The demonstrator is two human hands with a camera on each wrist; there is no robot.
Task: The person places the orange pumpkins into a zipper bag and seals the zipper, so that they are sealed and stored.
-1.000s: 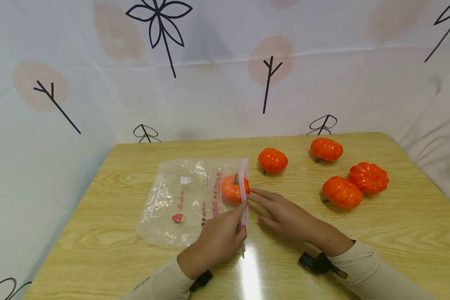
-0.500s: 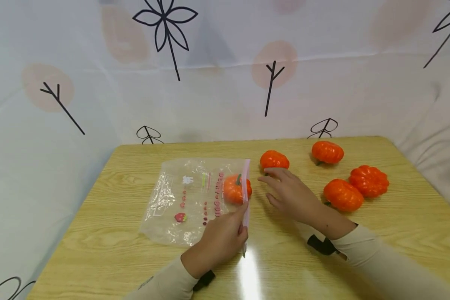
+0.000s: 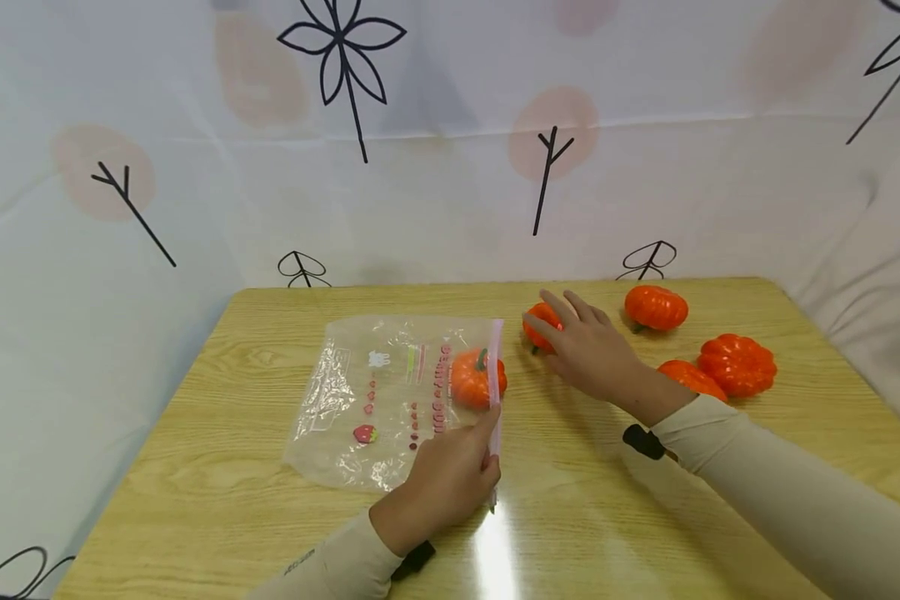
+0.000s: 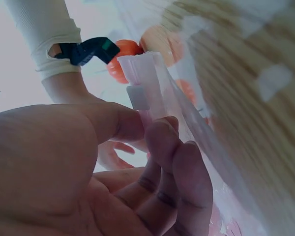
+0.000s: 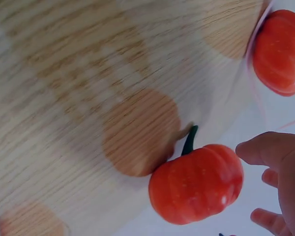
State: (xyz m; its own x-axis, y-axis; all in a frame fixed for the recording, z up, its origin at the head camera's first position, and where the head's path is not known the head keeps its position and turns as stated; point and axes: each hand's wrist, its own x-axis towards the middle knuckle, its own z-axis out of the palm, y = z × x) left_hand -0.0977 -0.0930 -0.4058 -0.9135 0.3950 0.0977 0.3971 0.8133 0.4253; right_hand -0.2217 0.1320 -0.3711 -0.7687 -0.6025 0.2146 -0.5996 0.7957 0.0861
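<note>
My left hand (image 3: pixel 450 471) pinches the pink zip edge of a clear printed zip bag (image 3: pixel 337 392) lying on the table. In the left wrist view the thumb and curled fingers hold the bag's edge strip (image 4: pixel 145 73). One small orange-red toy pumpkin (image 3: pixel 468 379) lies inside at the bag's mouth, partly sticking out past the zip. To its right, my right hand (image 3: pixel 592 354) reaches over another toy pumpkin (image 3: pixel 537 327), its fingers spread and partly hiding it. In the right wrist view the thumb tip is right at the side of this green-stemmed pumpkin (image 5: pixel 196 184).
Farther right on the wooden table (image 3: pixel 225 400) are more pumpkins: one at the back (image 3: pixel 656 307), one ribbed (image 3: pixel 737 365), and one partly behind the right forearm (image 3: pixel 693 377). A white patterned cloth (image 3: pixel 435 200) hangs behind the table.
My right hand has left the bag's mouth and moved right and back to the nearest loose pumpkin, its fingers spreading over it. My left hand keeps its pinch on the bag.
</note>
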